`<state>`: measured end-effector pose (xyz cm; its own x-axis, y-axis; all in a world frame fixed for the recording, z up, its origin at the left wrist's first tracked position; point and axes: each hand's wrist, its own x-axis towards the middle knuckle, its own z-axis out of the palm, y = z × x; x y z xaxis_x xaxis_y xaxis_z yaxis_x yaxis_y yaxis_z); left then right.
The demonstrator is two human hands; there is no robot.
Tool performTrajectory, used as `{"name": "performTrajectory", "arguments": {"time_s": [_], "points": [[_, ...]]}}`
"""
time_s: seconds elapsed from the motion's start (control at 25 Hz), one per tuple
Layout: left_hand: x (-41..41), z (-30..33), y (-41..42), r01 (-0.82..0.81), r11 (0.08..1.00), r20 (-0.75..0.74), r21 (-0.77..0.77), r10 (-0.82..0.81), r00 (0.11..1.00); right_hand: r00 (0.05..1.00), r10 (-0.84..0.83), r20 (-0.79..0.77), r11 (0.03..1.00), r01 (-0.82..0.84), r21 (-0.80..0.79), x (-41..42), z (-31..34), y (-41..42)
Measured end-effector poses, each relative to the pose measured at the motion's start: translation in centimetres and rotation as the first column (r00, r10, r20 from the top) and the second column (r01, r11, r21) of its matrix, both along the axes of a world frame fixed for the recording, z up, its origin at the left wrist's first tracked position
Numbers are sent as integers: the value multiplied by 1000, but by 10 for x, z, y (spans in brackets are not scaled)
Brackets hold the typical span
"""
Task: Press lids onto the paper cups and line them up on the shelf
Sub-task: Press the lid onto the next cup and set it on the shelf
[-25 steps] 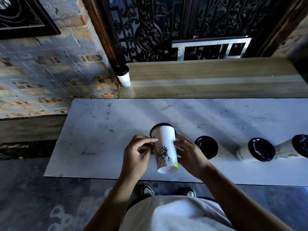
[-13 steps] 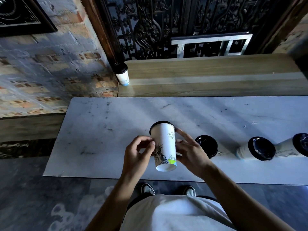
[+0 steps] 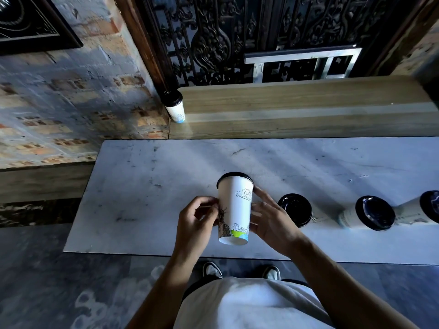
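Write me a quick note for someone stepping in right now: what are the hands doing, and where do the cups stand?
Left hand and right hand: both hold the lidded cup above the table.
Done: one lidded cup stands at the shelf's left end.
Left: shelve the held cup, then the three lidded cups on the table.

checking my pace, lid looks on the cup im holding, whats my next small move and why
Probably carry the held cup up to the wooden shelf and stand it beside the lidded cup already there. Its black lid looks seated, and both hands have it.
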<state>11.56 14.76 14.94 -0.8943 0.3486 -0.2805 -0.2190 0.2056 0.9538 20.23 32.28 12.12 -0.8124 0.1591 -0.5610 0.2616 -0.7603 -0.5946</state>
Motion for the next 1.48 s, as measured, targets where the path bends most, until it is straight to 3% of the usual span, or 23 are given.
{"name": "performTrajectory", "arguments": {"time_s": [0.24,0.6,0.88,1.24,1.48], "points": [[2,-3,2,-12,999,9,30,12,1000,994,92,-64,995,-94,-27,1,1,0],[7,-8,-3,84,996,-291,-4,-82,953,993,99,-66,995,-97,31,4,-2,0],[11,-2,3,-18,999,-120,39,23,993,997,83,-8,993,-82,90,5,3,0],[10,-5,1,19,999,-128,-51,-25,991,999,20,44,989,-27,144,3,-7,6],[8,-6,-1,82,996,-338,-46,-93,937,1000,13,16,976,-16,219,1,-12,5]]}}
